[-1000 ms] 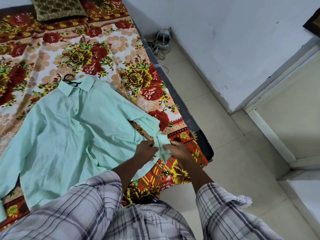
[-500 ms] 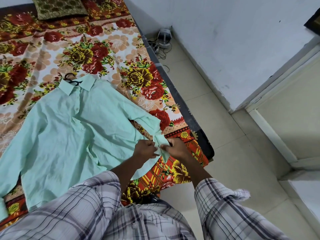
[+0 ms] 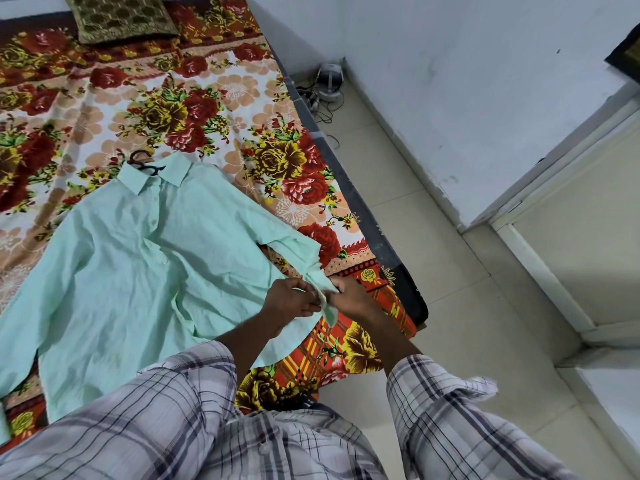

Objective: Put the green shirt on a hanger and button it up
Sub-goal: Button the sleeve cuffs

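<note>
The pale green shirt (image 3: 138, 265) lies flat and front up on the flowered bedspread (image 3: 214, 109), collar pointing away from me. A dark hanger hook (image 3: 140, 160) sticks out above the collar; the rest of the hanger is hidden inside the shirt. The shirt's right-side sleeve runs down to its cuff (image 3: 322, 289) near the bed's edge. My left hand (image 3: 291, 301) and my right hand (image 3: 349, 297) both pinch that cuff, one on each side, knuckles close together.
A dark patterned pillow (image 3: 117, 15) lies at the head of the bed. The bed's edge (image 3: 381, 233) runs diagonally beside the tiled floor (image 3: 450, 289). A white device with cables (image 3: 329, 81) sits in the floor corner by the wall. A door frame (image 3: 540, 265) stands right.
Both hands have stayed on the sleeve cuff and drawn a little closer together, working the cuff between the fingers. The shirt body has not moved.
</note>
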